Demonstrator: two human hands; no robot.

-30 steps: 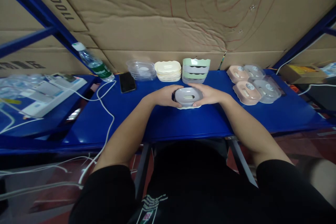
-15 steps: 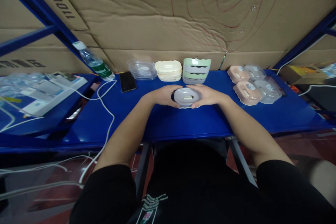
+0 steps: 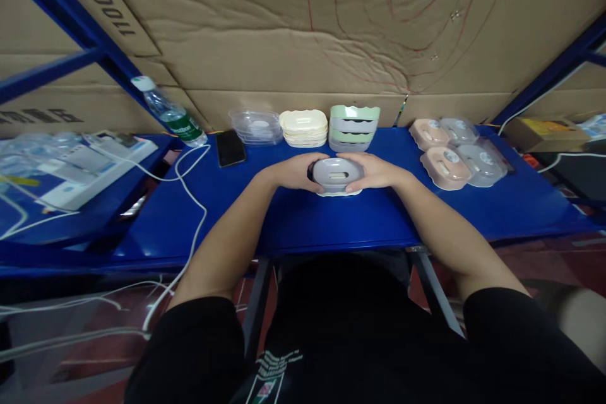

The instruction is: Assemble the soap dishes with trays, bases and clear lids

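At the middle of the blue table, my left hand (image 3: 299, 172) and my right hand (image 3: 374, 173) close round the two sides of a grey soap dish (image 3: 329, 167). Something cream shows through the slot in its middle, and a pale wavy rim peeks out below its near edge. Both thumbs press on the near side; the other fingertips are partly hidden behind the dish. Just beyond my hands stand a stack of green and grey wavy-edged trays (image 3: 355, 128), a stack of cream trays (image 3: 304, 128) and stacked clear lids (image 3: 255, 126).
To the right lie pink soap boxes (image 3: 445, 167) and grey ones (image 3: 480, 164) with round labels. A black phone (image 3: 231, 149), a water bottle (image 3: 175, 115) and a white cable (image 3: 192, 192) are on the left. Cardboard (image 3: 246, 31) walls off the back.
Both hands keep their hold on the grey soap dish. A little more of the pale rim shows under its near edge than before.
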